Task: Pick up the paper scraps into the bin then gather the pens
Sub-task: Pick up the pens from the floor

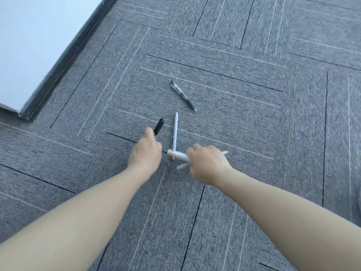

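Note:
My left hand (pixel 145 151) is closed around a black pen (pixel 158 126) whose end sticks out past my fingers. My right hand (pixel 208 165) grips a bundle of white pens (pixel 176 154), their ends poking out on both sides of the fist. A white pen (pixel 175 132) lies on the grey carpet between my hands, with a thin dark pen (pixel 172 142) beside it. Farther away lies a clear pen with a black grip (pixel 184 95). No paper scraps or bin are in view.
Grey carpet tiles (pixel 254 114) with light and dark stripes cover the floor. A white wall (pixel 29 36) with a dark baseboard (pixel 64 63) runs along the upper left, ending in a corner at the left edge.

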